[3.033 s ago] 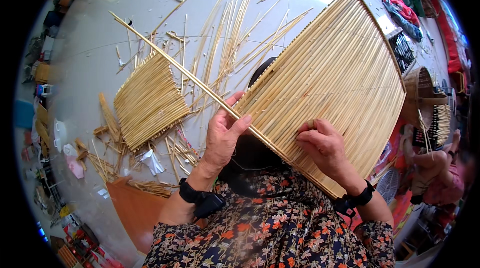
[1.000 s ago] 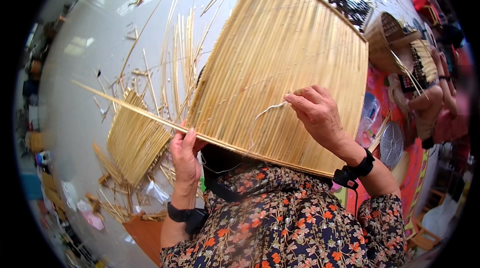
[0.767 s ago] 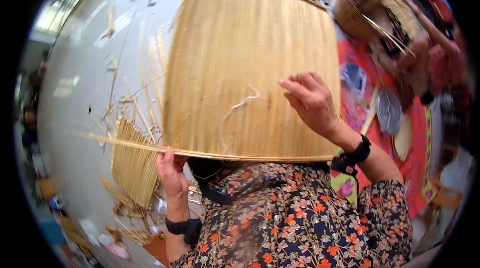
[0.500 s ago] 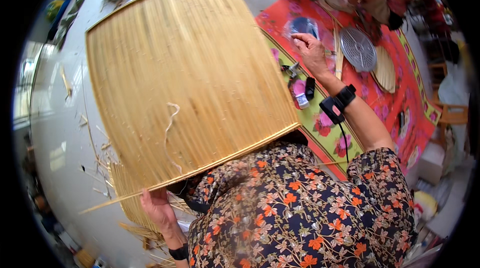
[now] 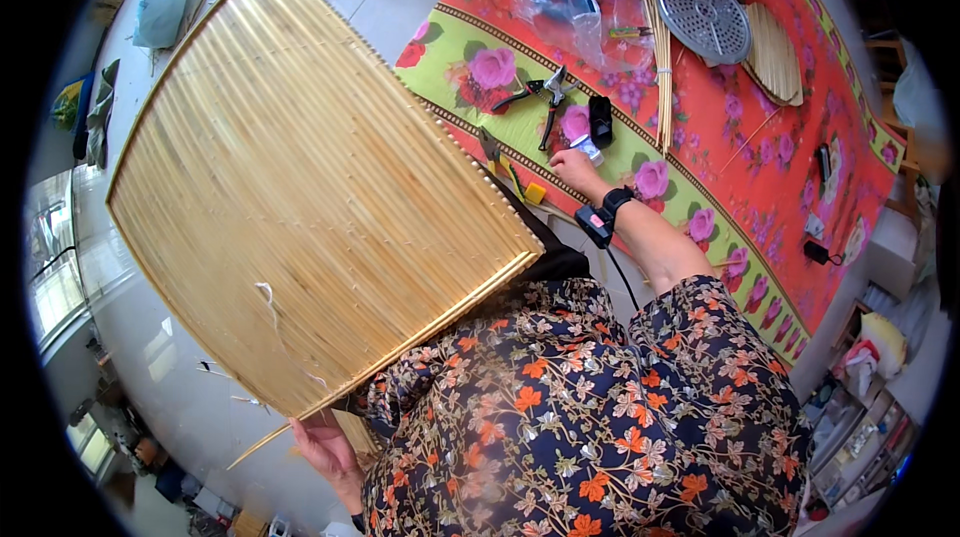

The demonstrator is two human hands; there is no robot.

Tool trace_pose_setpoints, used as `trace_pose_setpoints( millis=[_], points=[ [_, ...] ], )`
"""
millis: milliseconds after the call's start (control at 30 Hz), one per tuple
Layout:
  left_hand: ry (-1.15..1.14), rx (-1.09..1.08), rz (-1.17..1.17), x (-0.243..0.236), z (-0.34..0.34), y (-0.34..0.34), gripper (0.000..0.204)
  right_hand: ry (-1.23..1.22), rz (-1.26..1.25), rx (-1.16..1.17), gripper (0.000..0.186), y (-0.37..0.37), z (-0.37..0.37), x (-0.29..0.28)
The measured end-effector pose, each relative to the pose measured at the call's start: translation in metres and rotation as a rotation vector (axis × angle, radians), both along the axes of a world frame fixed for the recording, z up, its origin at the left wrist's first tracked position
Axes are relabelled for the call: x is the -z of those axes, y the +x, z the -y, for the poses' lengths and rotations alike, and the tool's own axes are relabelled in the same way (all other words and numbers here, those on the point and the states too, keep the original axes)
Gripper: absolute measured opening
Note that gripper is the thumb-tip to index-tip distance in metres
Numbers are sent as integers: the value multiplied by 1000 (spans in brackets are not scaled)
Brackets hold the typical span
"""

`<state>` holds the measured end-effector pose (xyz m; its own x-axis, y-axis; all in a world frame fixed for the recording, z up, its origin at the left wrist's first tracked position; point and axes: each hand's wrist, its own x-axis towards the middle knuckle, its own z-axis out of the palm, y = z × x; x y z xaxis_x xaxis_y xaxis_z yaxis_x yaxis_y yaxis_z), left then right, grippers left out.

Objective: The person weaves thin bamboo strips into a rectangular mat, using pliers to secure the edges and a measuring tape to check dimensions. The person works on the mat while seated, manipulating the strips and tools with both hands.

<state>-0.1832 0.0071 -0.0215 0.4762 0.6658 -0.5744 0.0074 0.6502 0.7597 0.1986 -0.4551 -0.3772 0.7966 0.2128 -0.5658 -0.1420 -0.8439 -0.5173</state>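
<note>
A large woven panel of thin bamboo strips (image 5: 320,177) leans across my lap, with a doubled strip along its near edge. My left hand (image 5: 328,452) is closed on the panel's near left corner, where a loose strip end (image 5: 258,445) sticks out; its fingers are partly hidden. A white string (image 5: 268,303) lies on the panel's surface. To the right, my right hand (image 5: 578,173) is closed low over the table, just below a small white bottle (image 5: 587,149). Whatever its fingers pinch is too small to make out.
A red floral cloth (image 5: 770,227) covers the table, bearing pliers (image 5: 545,97), a black case (image 5: 600,120), a yellow block (image 5: 535,194), a plastic bag (image 5: 560,12), bundled sticks (image 5: 660,67), a perforated metal disc (image 5: 702,15) and a woven fan-shaped piece (image 5: 775,57).
My right hand has come back toward me, from beside the plastic bag to near the white bottle. The panel has turned and shifted left in view; my left hand stays at its corner.
</note>
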Motion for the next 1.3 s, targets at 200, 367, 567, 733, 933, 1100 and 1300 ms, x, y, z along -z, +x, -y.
trace_pose_setpoints(
  millis=[200, 367, 567, 733, 933, 1100, 1300],
  points=[
    [-13, 2, -35, -17, 3, -11, 42, 114, -75, -58, 17, -25, -46, -12],
    [-40, -72, -43, -22, 8, -17, 48, 73, 8, -91, 16, -25, -65, -19],
    [-40, -137, -73, -23, 15, -27, 49, 162, -64, -106, 20, -24, -51, -15],
    [-44, -171, -89, -21, 15, -35, 49, 241, -14, -158, 18, -27, -42, -8],
    [-37, -165, -66, -29, 20, -33, 48, 273, -10, -96, 19, 18, -77, -15],
    [-47, -175, -60, -31, 23, -33, 49, 300, -27, -476, 22, 28, -111, -7],
    [-51, -171, -65, -25, 21, -45, 51, 379, -216, -551, 21, 36, -72, -9]
  ],
)
